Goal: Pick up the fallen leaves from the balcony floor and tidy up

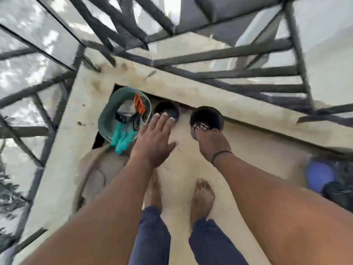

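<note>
Your right hand (207, 139) grips a black pot (206, 118) at centre frame; your left hand (154, 139) hovers open, holding nothing. Blur hides leaves, so that pot may tip if you rush.

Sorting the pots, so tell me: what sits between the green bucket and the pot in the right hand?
Head view: another small black pot, with the left hand reaching over it.
</note>
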